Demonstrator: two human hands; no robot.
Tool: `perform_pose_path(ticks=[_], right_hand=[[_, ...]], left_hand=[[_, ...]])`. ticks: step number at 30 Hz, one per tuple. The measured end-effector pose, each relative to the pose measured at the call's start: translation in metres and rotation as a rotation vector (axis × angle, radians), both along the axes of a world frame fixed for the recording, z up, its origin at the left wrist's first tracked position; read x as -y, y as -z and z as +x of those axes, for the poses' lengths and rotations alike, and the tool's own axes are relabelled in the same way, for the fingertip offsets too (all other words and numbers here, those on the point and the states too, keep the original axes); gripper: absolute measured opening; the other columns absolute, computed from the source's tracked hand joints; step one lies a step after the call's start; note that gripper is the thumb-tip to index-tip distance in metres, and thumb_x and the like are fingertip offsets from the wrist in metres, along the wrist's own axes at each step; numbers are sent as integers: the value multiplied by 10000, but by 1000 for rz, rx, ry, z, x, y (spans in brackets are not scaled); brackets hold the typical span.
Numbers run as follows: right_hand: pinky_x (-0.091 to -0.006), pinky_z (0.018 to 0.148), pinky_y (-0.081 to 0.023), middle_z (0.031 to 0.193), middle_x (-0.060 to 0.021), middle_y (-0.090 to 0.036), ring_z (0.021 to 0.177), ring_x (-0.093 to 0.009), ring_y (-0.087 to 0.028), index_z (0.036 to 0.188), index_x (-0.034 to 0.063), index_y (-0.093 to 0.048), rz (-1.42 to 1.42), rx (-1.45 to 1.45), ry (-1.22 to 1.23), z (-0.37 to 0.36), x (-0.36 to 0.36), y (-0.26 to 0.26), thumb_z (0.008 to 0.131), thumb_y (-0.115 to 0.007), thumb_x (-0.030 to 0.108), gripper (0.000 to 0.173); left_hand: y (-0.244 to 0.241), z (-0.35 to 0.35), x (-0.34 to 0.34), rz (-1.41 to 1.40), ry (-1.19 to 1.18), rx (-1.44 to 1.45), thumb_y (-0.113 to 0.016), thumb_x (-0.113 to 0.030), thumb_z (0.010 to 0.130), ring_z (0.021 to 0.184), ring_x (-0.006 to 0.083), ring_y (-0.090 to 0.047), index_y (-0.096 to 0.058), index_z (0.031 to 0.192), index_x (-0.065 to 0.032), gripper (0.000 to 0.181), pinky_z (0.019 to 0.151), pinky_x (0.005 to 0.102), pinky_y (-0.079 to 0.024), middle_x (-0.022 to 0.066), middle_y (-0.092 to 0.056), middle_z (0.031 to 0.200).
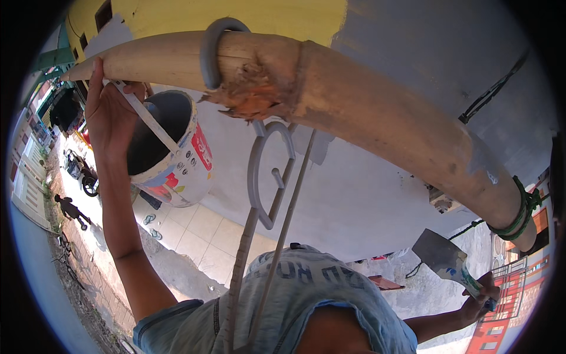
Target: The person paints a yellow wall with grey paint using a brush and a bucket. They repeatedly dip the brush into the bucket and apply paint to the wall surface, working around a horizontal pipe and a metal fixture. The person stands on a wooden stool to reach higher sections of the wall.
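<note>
On the left, my left hand (116,106) is raised against the underside of a bamboo pole (376,101), with the white handle of a paint bucket in its grip. One fingertip overlaps the pole. The bucket (196,172) hangs tilted beside this hand; its inside looks dark grey and its rim is paint-smeared. Low on the right, my right hand (482,292) holds a wide paintbrush (442,254) by its handle. The brush head is coated grey and points up and left, apart from the wall and the bucket.
A grey metal hook (210,55) curves over the pole near its splintered part. Curved metalwork (254,177) rises before my torso. Green rope (517,221) binds the pole's right end. Behind stands a partly grey, partly yellow wall (283,15). Far below are sandals (152,225), a motorcycle (79,172) and a person (73,210).
</note>
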State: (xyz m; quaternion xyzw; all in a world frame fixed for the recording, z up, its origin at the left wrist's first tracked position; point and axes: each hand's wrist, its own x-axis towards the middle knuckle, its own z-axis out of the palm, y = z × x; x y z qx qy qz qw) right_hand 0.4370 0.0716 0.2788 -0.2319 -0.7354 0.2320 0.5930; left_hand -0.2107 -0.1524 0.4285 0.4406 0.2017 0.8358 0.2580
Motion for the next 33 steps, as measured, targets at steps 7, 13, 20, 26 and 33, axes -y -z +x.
perform_pose_path(ticks=[7,13,20,26,33], right_hand=[[-303,599,-500,777,-106,-612,682,-198,-624,931,1,-607,-434,102,-246,-126,-20,42,845,-666,213,237],[-248,748,-472,942,-76,-650,801,-120,-608,984,-8,-627,-216,442,-357,-267,-53,53,789,-688,35,209],[-293,650,-486,809,-114,-628,708,-212,-605,980,60,-631,188,566,-477,-380,-62,19,799,-676,110,193],[-357,647,-487,820,-123,-640,722,-263,-594,994,65,-614,504,685,-593,-432,-81,34,848,-630,176,184],[-335,621,-476,774,-94,-633,702,-248,-580,965,66,-616,701,588,-532,-480,-92,-11,850,-641,172,158]], left_hand=[[-3,-21,14,61,296,-129,-464,-227,973,988,192,-522,-527,1130,-30,259,720,302,-417,113,-573,1131],[5,-31,24,61,196,-72,-486,-191,962,1020,234,-492,-511,1117,-35,222,682,309,-407,132,-547,1149],[8,-40,32,79,6,-219,-448,-252,971,1053,238,-513,-432,1246,-5,370,803,347,-475,155,-490,1214],[10,-37,35,74,-38,-240,-438,-263,974,996,218,-512,-435,1229,-18,354,734,318,-481,122,-508,1123],[-4,-1,20,-20,-684,126,-468,-265,961,912,199,-521,-483,1205,-22,345,738,318,-460,121,-508,1172]])
